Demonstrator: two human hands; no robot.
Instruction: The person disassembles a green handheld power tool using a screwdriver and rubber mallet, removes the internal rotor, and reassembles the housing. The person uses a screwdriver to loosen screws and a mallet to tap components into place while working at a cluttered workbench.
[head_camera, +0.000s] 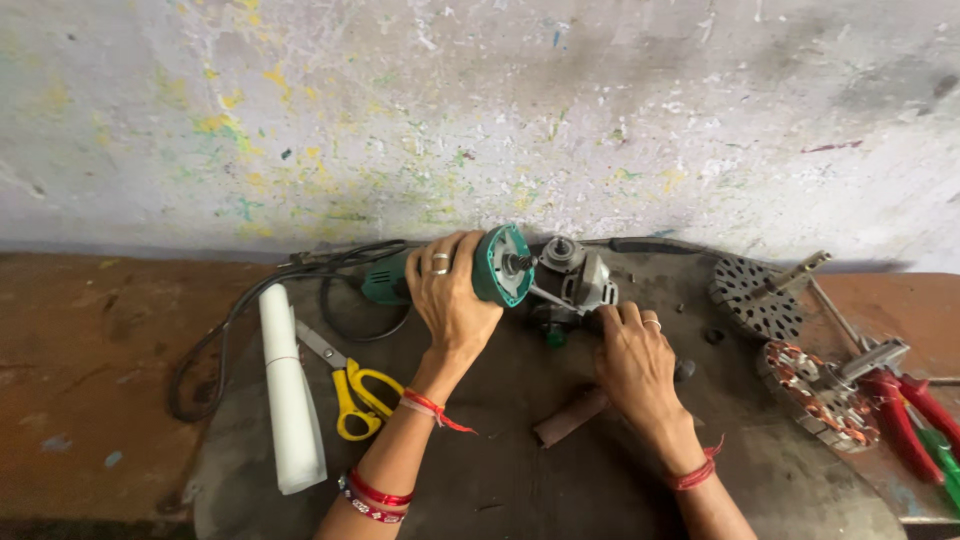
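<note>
My left hand (449, 295) wraps over the green body of an angle grinder (496, 265), whose open front end shows a shaft. Just right of it sits the grey metal gear head (577, 277), apart from the body. My right hand (632, 360) rests below the gear head, its fingers curled at the head's lower edge around a small dark part I cannot make out. A black power cord (220, 335) loops from the grinder's rear to the left.
A white roll (288, 390) and yellow-handled scissors (352, 390) lie to the left. A brown handle (570, 416) lies under my right wrist. Two round motor parts (752, 298) (822, 402) and red-handled pliers (905, 420) are at the right. A paint-flecked wall stands behind.
</note>
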